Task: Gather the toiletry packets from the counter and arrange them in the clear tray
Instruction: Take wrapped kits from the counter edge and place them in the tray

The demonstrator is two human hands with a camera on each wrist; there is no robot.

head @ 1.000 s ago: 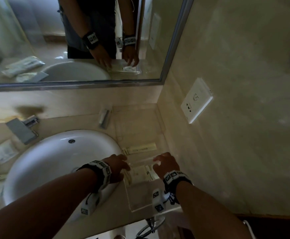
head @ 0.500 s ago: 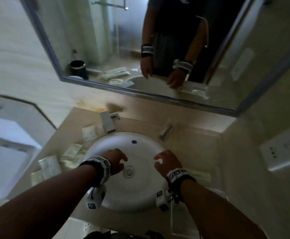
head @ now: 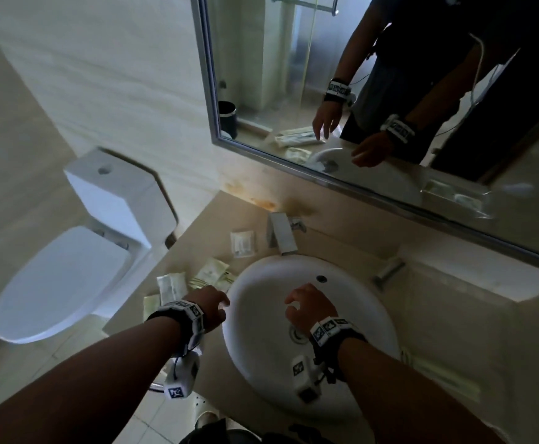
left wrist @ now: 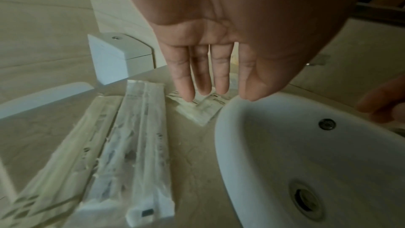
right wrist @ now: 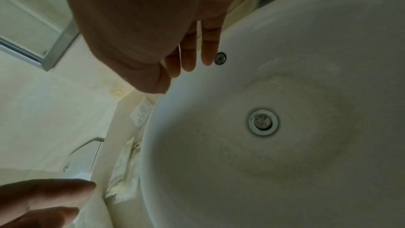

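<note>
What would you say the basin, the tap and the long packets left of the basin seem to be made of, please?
Basin: looks like glazed white ceramic, smooth with a soft sheen. Tap: probably brushed or satin metal, grey and square-edged. Long packets: seemingly thin frosted plastic film, since contents show dimly through and the sealed edges look crimped; coated paper cannot be ruled out.

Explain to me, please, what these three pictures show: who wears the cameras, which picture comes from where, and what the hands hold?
A person wears three cameras. The head view looks down on both arms above a white sink. The other two sit on the wrists and look along each hand. The left hand, fingers straight, hovers over the wrapped packets on the counter beside the sink. The right hand hangs over the bowl. Neither holds anything. Above is a mirror, to the left a toilet.
</note>
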